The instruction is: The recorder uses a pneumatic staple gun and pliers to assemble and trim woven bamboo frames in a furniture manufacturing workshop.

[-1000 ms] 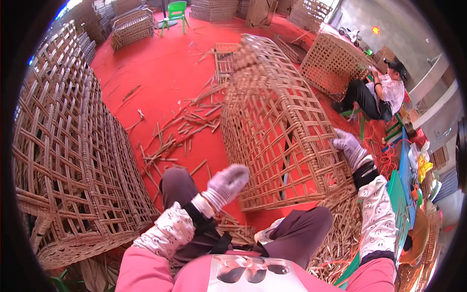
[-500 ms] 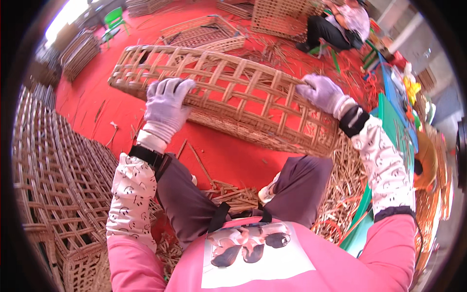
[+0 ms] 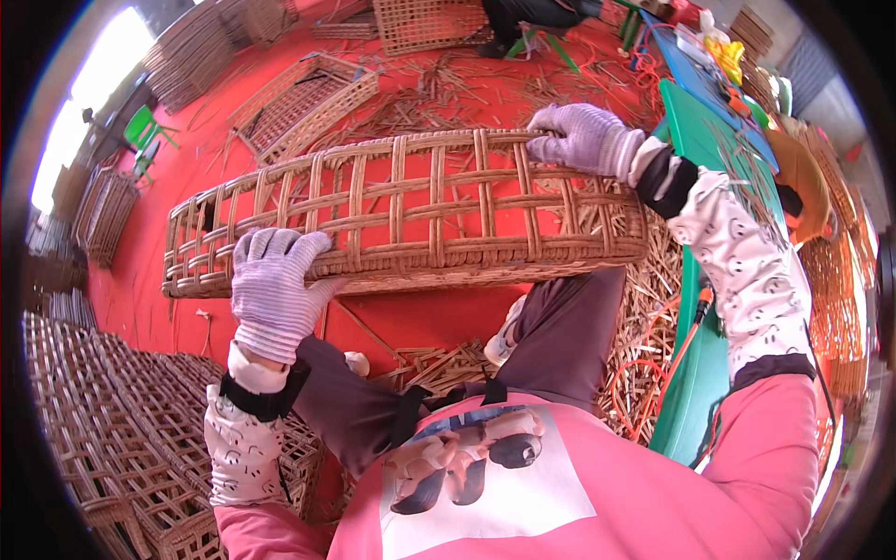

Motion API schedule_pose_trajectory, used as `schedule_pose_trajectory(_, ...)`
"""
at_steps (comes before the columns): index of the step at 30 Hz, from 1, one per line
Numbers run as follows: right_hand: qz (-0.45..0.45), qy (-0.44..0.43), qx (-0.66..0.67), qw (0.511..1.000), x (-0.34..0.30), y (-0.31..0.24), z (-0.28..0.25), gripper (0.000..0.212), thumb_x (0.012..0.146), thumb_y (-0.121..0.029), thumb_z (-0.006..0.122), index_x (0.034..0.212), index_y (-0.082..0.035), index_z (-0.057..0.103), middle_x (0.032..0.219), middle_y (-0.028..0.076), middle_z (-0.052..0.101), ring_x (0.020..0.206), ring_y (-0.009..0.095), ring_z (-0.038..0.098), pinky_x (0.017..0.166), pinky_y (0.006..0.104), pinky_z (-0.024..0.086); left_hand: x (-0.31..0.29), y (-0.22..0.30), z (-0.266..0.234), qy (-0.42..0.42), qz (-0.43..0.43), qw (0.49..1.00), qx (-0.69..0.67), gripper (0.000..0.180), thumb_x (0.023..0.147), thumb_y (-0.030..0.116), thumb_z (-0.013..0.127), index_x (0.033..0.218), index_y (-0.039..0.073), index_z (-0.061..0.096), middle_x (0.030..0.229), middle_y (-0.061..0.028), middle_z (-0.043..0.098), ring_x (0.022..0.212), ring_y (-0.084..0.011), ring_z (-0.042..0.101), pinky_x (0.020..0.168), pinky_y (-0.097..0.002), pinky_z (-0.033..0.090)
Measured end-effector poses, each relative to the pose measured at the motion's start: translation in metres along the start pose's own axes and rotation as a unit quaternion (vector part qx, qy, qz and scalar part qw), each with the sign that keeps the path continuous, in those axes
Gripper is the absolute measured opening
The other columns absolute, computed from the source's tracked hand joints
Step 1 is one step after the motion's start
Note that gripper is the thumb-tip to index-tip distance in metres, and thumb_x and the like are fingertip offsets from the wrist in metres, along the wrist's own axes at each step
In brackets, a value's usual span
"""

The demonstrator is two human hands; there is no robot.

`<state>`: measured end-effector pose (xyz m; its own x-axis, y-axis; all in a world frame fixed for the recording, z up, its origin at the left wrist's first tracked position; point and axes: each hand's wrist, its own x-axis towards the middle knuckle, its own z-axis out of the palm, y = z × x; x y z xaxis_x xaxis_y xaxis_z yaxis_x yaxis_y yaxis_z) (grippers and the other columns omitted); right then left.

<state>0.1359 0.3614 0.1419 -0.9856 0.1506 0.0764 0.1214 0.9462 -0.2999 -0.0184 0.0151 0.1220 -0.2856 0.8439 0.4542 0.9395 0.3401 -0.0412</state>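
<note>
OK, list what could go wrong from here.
1. The left hand and right hand hold opposite long edges of the woven frame; if either slips, it might tip toward the knees.
2. The gloves' fabric could snag on the weave.
3. Loose strips lie by the right shoe and might slide underfoot.

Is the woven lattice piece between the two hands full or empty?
Apparently empty: red floor shows through many openings in the woven piece, and nothing visible fills it. Its underside is mostly hidden.
</note>
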Motion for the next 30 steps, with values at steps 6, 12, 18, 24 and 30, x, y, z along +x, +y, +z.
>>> schedule_pose_trajectory(6, 0.062, 0.033, 0.083, 0.994, -0.010, 0.014, 0.011, 0.033, 0.079, -0.036, 0.060, 0.098, -0.009, 0.062, 0.081, 0.012, 0.063, 0.077, 0.028, 0.060, 0.070, 0.0376, 0.046, 0.046, 0.088, -0.011, 0.099, 0.051, 0.981, -0.157, 0.048, 0.053, 0.028, 0.079, 0.095, 0.012, 0.062, 0.096, -0.0071, 0.057, 0.094, -0.0269, 0.053, 0.082, -0.0373, 0.043)
schedule_pose_trajectory(12, 0.014, 0.156, 0.338, 0.928, -0.043, 0.026, -0.009, 0.038, 0.079, -0.029, 0.063, 0.104, -0.001, 0.059, 0.091, 0.009, 0.063, 0.085, 0.018, 0.060, 0.074, 0.0298, 0.046, 0.055, 0.109, 0.038, 0.061, 0.042, 0.978, -0.194, 0.044, 0.051, 0.033, 0.078, 0.088, 0.015, 0.062, 0.093, -0.0024, 0.054, 0.094, -0.0243, 0.050, 0.083, -0.0392, 0.038)
schedule_pose_trajectory(18, 0.271, 0.355, 0.291, 0.846, -0.256, 0.116, -0.113, 0.033, 0.082, -0.021, 0.060, 0.108, -0.002, 0.056, 0.097, 0.005, 0.060, 0.087, 0.011, 0.057, 0.074, 0.0251, 0.047, 0.061, 0.122, 0.045, 0.080, 0.054, 0.983, -0.154, 0.037, 0.050, 0.025, 0.079, 0.080, 0.010, 0.063, 0.089, -0.0065, 0.057, 0.087, -0.0262, 0.053, 0.081, -0.0373, 0.039)
schedule_pose_trajectory(24, 0.569, 0.441, 0.438, 0.539, -0.405, 0.116, -0.070, 0.030, 0.076, -0.029, 0.066, 0.097, -0.007, 0.061, 0.074, 0.006, 0.060, 0.057, 0.021, 0.059, 0.057, 0.0358, 0.051, 0.060, 0.107, 0.054, 0.125, 0.069, 0.979, -0.147, 0.037, 0.057, 0.015, 0.076, 0.089, 0.004, 0.061, 0.091, -0.0107, 0.058, 0.090, -0.0295, 0.053, 0.084, -0.0390, 0.039)
schedule_pose_trajectory(30, 0.447, 0.234, 0.247, 0.827, -0.340, 0.147, 0.009, 0.042, 0.082, -0.021, 0.062, 0.118, -0.007, 0.045, 0.094, 0.005, 0.056, 0.080, 0.016, 0.056, 0.060, 0.0284, 0.050, 0.063, 0.115, 0.047, 0.079, 0.042, 0.981, -0.173, 0.038, 0.058, 0.035, 0.075, 0.084, 0.012, 0.061, 0.084, -0.0043, 0.057, 0.086, -0.0262, 0.052, 0.081, -0.0407, 0.038)
